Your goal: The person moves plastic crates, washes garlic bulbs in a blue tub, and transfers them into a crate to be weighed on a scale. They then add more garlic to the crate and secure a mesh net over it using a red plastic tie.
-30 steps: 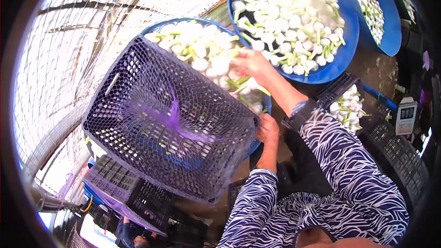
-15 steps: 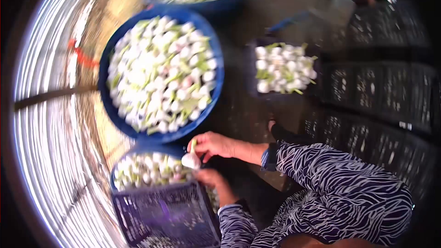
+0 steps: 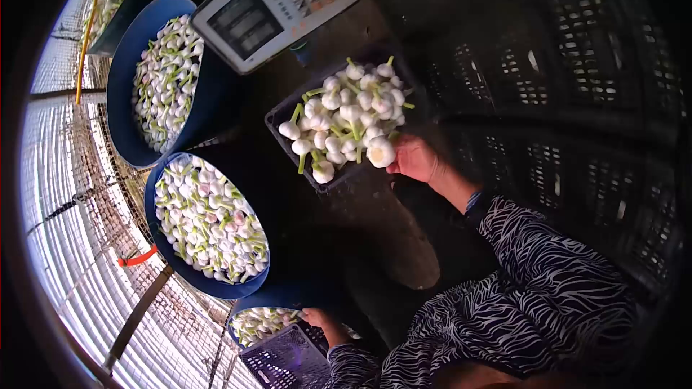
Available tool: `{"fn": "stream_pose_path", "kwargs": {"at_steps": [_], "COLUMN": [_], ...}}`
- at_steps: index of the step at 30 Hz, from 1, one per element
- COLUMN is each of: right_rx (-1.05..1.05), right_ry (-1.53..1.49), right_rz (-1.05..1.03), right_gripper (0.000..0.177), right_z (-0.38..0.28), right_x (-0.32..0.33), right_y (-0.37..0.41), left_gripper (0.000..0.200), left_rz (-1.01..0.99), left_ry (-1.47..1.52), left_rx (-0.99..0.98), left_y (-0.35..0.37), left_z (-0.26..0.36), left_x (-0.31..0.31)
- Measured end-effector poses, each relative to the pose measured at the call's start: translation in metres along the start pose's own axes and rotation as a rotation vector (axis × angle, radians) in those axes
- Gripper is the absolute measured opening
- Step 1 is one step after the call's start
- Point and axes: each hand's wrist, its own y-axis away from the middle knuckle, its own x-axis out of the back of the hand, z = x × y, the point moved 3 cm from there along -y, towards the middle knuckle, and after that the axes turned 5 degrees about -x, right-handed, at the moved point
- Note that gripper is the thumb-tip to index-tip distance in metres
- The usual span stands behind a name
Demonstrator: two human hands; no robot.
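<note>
My right hand (image 3: 417, 159) is closed on a white garlic bulb (image 3: 380, 152), held at the near edge of a dark plastic crate (image 3: 328, 186) heaped with garlic bulbs that have short green stems. Low in the view, my left hand (image 3: 322, 320) is beside a blue tub (image 3: 238, 310) of garlic and the corner of a purple crate (image 3: 288, 357) resting over it. The left fingers are curled in, and what they grip, if anything, is too small to make out.
Two larger blue barrels of garlic, the nearer barrel (image 3: 150, 205) and the farther barrel (image 3: 115, 94), stand along the mesh wall (image 3: 94, 245). A digital scale display (image 3: 277, 11) rises beyond the garlic crate. Stacked black crates (image 3: 569, 94) line the right side.
The view has swung right toward the heaped crate. My right hand has moved from the blue tub to that crate with a garlic bulb. My left hand stays by the tub.
</note>
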Motion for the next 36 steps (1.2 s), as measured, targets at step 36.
{"fn": "stream_pose_path", "kwargs": {"at_steps": [36], "right_rx": [0.467], "right_ry": [0.413], "right_rz": [1.087], "right_gripper": [0.031], "right_z": [-0.112], "right_x": [0.081], "right_y": [-0.078], "left_gripper": [0.059], "left_rz": [-0.019], "left_ry": [0.784], "left_rx": [-0.153], "left_y": [0.007], "left_z": [0.053], "left_x": [0.061]}}
